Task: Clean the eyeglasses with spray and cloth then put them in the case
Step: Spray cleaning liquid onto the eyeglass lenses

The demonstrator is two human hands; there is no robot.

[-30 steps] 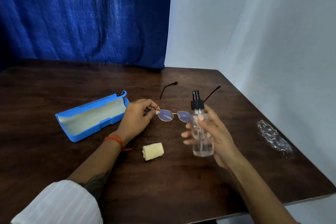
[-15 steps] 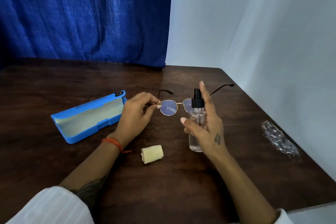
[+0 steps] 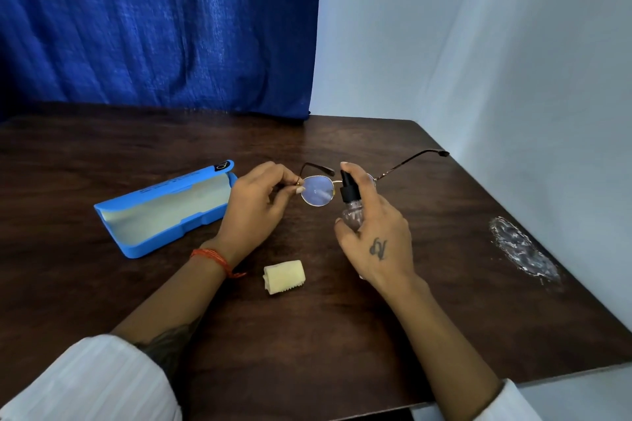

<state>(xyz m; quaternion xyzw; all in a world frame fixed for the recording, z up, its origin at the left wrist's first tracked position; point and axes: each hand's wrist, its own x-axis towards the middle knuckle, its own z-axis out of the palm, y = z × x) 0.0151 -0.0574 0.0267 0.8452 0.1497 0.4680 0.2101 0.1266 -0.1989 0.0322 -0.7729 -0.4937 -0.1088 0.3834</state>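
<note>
Blue plastic forms the open case (image 3: 164, 212), which lies on the left part of the dark wooden table (image 3: 307, 335) with its pale lining facing up. Just beside its right end is the left hand (image 3: 253, 205), lifted above the table; its thumb and first fingers are pinched closed on the left corner of the eyeglasses (image 3: 318, 190), near the hinge, and a red thread (image 3: 213, 258) goes around the wrist. Near the front edge of the table, between the two forearms, lies a small rolled yellow cloth (image 3: 284, 276), touching neither hand. The eyeglasses are held in the air over the middle of the table, temples open and pointing toward the far edge. To the right, the right hand (image 3: 376, 236) is wrapped closed around a clear spray bottle (image 3: 352, 212), with the index fingertip on top of the black nozzle, very close to the lenses. Near the right edge of the table there is a whitish shiny patch (image 3: 523, 249)
</note>
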